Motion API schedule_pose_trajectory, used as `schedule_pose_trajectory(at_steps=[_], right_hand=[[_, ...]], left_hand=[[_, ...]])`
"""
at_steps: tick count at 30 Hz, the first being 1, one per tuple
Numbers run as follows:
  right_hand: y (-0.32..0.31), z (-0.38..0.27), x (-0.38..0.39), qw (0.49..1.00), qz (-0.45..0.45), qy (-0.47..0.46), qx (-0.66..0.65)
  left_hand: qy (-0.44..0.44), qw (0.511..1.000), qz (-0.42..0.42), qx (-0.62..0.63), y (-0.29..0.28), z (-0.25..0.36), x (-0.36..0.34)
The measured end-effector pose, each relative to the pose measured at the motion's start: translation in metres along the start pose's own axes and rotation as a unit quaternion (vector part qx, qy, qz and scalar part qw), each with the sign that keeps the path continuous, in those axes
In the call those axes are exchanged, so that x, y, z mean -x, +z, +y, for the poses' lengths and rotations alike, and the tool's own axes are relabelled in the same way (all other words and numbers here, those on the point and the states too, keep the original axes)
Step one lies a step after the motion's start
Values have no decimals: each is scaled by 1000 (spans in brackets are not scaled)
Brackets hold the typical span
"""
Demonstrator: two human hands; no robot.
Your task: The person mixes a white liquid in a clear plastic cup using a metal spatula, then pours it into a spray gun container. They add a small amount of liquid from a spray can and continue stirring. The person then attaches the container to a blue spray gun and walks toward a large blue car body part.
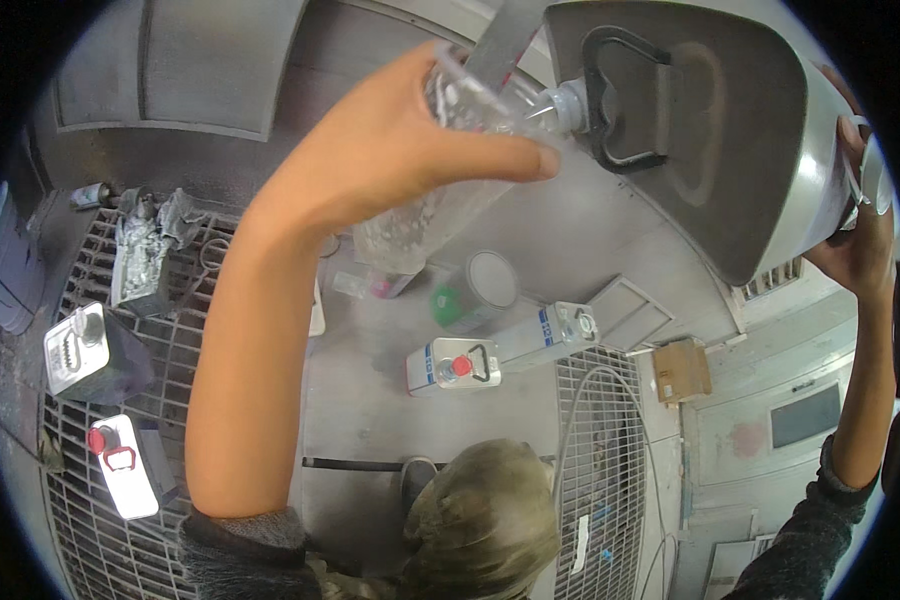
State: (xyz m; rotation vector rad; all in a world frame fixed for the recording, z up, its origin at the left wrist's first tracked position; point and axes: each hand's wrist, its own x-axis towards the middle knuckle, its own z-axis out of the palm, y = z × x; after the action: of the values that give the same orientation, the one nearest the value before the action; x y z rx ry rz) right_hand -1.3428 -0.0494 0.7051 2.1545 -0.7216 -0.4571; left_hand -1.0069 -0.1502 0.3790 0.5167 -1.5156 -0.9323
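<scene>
My left hand (410,140) is wrapped round a clear plastic cup (420,225) at the upper middle, its walls speckled white. My right hand (855,245) grips the lower end of a big tilted metal can (710,130) at the upper right. The can's dark top, with a black handle, faces the cup. A translucent spout (570,106) points at the cup's mouth, and clear liquid seems to run from it. Something white and round (876,175) is beside my right fingers; I cannot tell what it is. The far fingers are partly hidden behind the can.
Below stand a green-marked tin (475,290), a red-capped can (455,366) and another rectangular can (550,332). On the left grating are two metal cans (95,350) and a crusted tray (142,270). A hose (570,420) crosses the right grating near a cardboard box (682,370).
</scene>
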Motion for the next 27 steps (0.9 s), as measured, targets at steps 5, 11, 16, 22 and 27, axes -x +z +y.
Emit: schedule_pose_trajectory(at_steps=[5,11,16,22,27], right_hand=[[-22,2,3,997,11,-12,76],[-47,-5,-8,993,18,-38,113],[-57,-8,-8,992,4,-25,120],[-55,-3,-2,993,31,-47,107],[-55,24,12,992,15,-61,105]], left_hand=[[33,997,-76,11,-7,32,-3],[61,992,-106,18,-15,57,10],[54,992,-79,79,-9,57,16],[35,981,-132,138,-23,54,11],[47,981,-134,128,-29,51,9]])
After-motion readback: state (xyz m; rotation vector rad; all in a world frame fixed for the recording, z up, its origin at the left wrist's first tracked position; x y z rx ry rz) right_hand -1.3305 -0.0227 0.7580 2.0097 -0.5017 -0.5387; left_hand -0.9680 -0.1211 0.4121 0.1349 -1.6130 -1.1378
